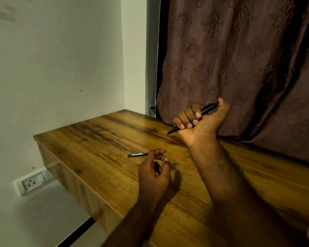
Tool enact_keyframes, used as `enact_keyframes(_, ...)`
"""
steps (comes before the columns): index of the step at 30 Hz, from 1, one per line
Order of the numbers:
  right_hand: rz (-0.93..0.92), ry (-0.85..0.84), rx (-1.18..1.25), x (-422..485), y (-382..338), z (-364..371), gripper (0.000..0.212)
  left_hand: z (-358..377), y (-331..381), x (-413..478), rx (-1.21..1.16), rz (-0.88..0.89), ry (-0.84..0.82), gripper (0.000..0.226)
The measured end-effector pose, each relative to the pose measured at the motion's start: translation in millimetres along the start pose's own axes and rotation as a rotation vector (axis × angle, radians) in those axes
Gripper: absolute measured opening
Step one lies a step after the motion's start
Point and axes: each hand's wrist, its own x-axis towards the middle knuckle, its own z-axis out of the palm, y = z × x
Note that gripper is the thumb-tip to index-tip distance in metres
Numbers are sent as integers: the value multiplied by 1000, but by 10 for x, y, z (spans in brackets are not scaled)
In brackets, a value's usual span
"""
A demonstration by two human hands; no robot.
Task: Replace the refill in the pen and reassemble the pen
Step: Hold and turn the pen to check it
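Fingers (pixel 157 151) of left hand (pixel 152 175), loosely curled and empty, are poised at right end of refill (pixel 137 154) laid crosswise on tabletop (pixel 96 136).

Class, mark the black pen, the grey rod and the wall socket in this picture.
black pen (pixel 207 109): head view, upper barrel.
grey rod (pixel 137 154): head view, its middle.
wall socket (pixel 33 181): head view, faceplate centre.

Count, desk area: one slim black plastic pen (pixel 208 109); one short dark grey cylindrical pen piece (pixel 137 154); one brown wood-grain table (pixel 96 139); one maroon embossed fabric curtain (pixel 239 59); one white wall socket (pixel 32 181); two bare hands: left hand (pixel 154 173), right hand (pixel 202 125).
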Motion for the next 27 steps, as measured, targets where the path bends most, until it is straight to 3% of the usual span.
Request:
enact_keyframes(7, 18, -9, -15, 1, 13, -2, 62, 1, 42, -6, -31, 50, 25, 28)
enact_keyframes(11, 6, 37, -68, -36, 19, 16, 51, -9, 32, -3, -19, 48, 13, 33)
enact_keyframes(15, 10, 21, -103, -19, 19, 44, 56, -11, 39, -3, -28, 41, 7, 40)
enact_keyframes(23, -10, -7, -126, -31, 33, 23, 48, -20, 92, -16, -49, 75, 8, 39)
enact_keyframes(27, 18, 19, -75, -10, 23, 12, 56, -11, 72, -19, -53, 83, 14, 34)
